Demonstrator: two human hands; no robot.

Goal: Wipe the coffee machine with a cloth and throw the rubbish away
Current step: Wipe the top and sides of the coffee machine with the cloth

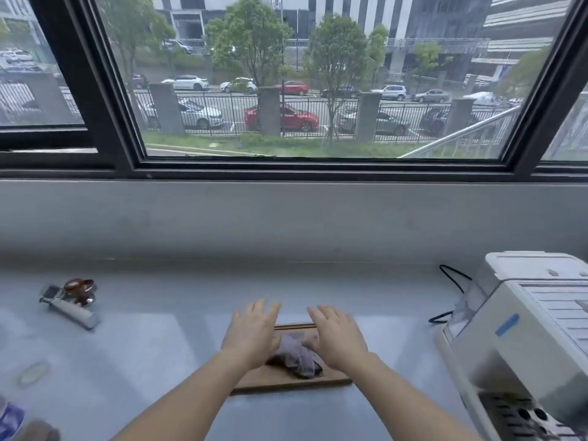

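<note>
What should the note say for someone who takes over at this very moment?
Left hand: open, fingers straight, at the left of the cloth.
Right hand: open, at its right.
The cloth lies crumpled on the board, on the counter; the coffee machine stands to the right, apart.
Done: nothing that shows.
To do: grip the cloth, wipe the machine, bin the rubbish; no bin in view.

Your left hand (251, 337) and right hand (339, 338) were bare; your left forearm (191, 396) and right forearm (409, 397) were unsleeved.
</note>
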